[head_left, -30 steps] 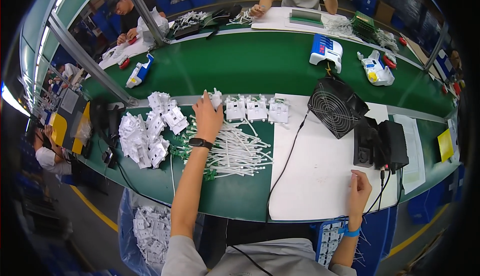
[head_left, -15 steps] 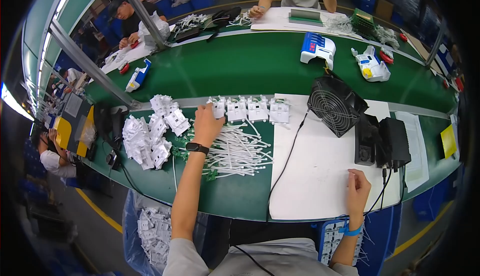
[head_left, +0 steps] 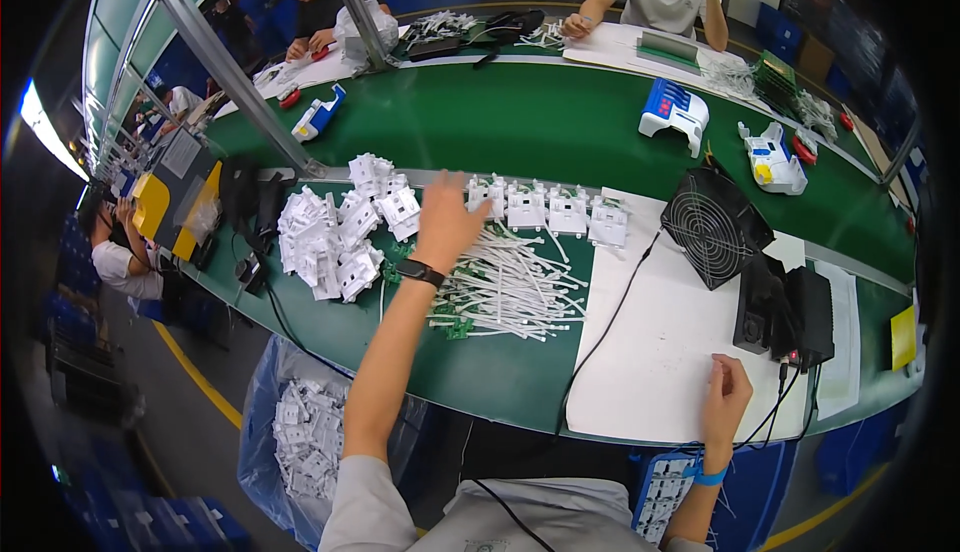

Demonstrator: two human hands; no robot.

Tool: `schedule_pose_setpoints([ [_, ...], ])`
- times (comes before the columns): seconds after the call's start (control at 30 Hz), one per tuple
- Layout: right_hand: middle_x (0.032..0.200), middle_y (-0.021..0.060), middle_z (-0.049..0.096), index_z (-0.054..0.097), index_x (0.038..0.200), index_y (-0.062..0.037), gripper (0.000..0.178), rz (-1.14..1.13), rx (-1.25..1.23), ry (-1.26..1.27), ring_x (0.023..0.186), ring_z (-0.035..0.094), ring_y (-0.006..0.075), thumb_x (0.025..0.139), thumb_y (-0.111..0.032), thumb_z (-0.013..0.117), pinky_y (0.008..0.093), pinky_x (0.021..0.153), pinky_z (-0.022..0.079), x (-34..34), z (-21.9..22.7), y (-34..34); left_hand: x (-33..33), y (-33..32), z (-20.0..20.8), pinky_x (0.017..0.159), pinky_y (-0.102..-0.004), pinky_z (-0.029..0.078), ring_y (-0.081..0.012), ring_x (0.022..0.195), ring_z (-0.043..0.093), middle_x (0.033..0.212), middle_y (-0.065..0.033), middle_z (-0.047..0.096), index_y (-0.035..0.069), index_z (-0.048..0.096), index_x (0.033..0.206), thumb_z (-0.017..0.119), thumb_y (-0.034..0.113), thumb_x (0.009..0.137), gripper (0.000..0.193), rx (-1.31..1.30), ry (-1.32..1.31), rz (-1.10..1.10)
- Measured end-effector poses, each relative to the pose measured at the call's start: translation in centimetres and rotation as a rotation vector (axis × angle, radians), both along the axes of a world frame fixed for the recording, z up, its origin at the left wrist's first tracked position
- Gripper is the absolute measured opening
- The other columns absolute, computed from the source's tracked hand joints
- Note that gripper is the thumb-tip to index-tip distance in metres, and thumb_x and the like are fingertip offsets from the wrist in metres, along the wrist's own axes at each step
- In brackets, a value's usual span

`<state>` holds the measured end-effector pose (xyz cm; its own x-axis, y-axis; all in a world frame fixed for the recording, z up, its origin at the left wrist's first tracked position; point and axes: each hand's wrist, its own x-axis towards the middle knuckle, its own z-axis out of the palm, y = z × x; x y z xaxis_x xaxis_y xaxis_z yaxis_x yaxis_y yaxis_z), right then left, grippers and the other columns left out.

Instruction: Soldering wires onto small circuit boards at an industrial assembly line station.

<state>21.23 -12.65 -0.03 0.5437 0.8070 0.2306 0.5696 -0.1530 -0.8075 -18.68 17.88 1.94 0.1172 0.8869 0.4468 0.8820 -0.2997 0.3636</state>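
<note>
Four-sided white plastic housings stand in a row along the back of the bench. Beside the leftmost housing (head_left: 487, 195) is my left hand (head_left: 447, 224), its thumb spread towards that housing and its other fingers blurred by motion. Nothing shows in its grasp. A heap of white housings (head_left: 325, 237) lies left of this hand. Below it are many white cables (head_left: 520, 287) with small green circuit boards (head_left: 458, 328) at their left ends. My right hand (head_left: 727, 397) is loosely curled at the front of the white sheet (head_left: 640, 352), with nothing visible in it.
A black fan (head_left: 712, 227) and black power boxes (head_left: 810, 317) stand on the right, with cords trailing forward. Beyond runs a green belt (head_left: 500, 117) carrying blue-and-white device shells (head_left: 675, 115). A lined bin (head_left: 262, 422) of white parts stands below left. People sit across the belt.
The view has swung left, so the bench appears farther right. My left hand has drawn slightly left, off the leftmost housing. My right hand stays by the sheet's front edge.
</note>
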Motion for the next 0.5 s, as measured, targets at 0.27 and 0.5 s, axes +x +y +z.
schedule_pose_setpoints([
  [0.27, 0.079, 0.0032, 0.065, 0.074, 0.106, -0.0032, 0.014, 0.638, -0.175, 0.159, 0.064, 0.055, 0.0092, 0.095, -0.005, 0.064, 0.0257, 0.056, 0.043, -8.8, 6.2, 1.4, -11.6, 1.5, 0.7, 0.122, -0.0666, 0.015, -0.0478, 0.143, 0.04, 0.137, -0.024, 0.059, 0.001, 0.05, 0.146, 0.087, 0.045, 0.07, 0.095, -0.176, 0.427, 0.175],
  [0.5, 0.08, 0.0095, 0.065, 0.072, 0.105, -0.0076, 0.015, 1.196, -0.134, 0.006, 0.067, 0.065, 0.0272, 0.094, -0.019, 0.07, 0.0386, 0.061, 0.051, -18.3, 11.0, 7.0, -12.7, 0.5, 0.8, 0.125, -0.0589, 0.019, -0.0366, 0.131, 0.056, 0.133, -0.0207, 0.063, 0.001, 0.051, 0.146, 0.087, 0.046, 0.069, 0.096, -0.247, 0.313, 0.018],
])
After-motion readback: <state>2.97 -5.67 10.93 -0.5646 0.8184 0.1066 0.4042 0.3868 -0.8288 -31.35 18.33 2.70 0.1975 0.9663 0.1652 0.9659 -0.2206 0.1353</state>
